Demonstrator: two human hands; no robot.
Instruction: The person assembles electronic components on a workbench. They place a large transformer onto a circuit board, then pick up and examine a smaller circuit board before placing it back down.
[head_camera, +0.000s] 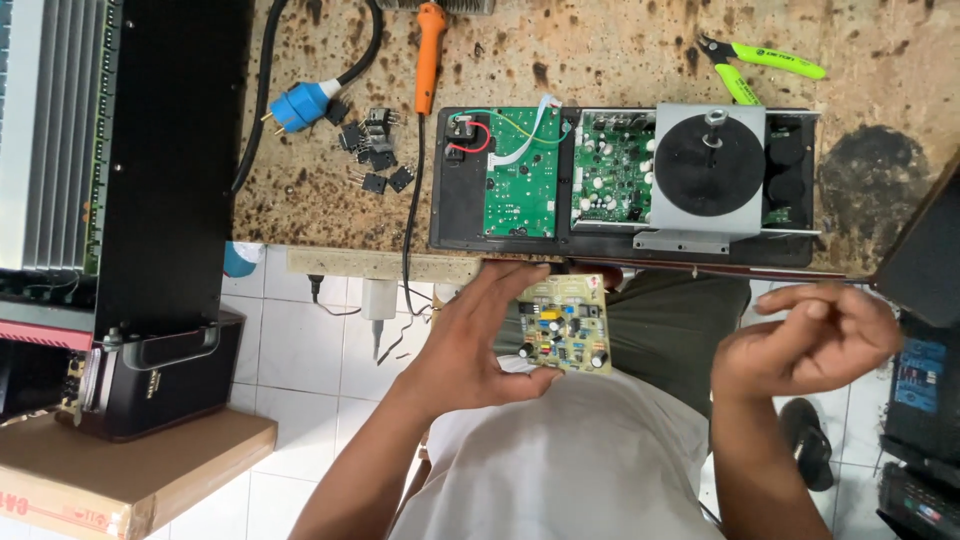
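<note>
A tall black equipment case (170, 150) with ribbed metal fins (55, 130) filled the left of the frame, standing beside a cardboard box (120, 480) on a white tiled floor (300, 350). Next to it lay a stained, speckled brown workbench (600, 50) carrying a blue mains plug (298, 105) on a black cable, a scatter of small black components (375, 150) and an orange-handled soldering iron (430, 55). At the bench's near edge sat an opened black chassis (450, 200) holding two green circuit boards (522, 170) and a round black transformer (712, 165) on a grey metal bracket, with green-handled cutters (760, 62) lying behind it. Below the bench edge, the person's left hand (480, 345) gripped a small yellowish circuit board (568, 322), studded with coloured parts, between thumb and outstretched fingers, holding it over the lap in front of the chassis. The right hand (815, 340) hovered further right, well apart from the board, its fingers loosely curled with the tips drawn together; whether they pinched anything could not be told. More dark electronic gear (920, 400) crowded the right edge.
</note>
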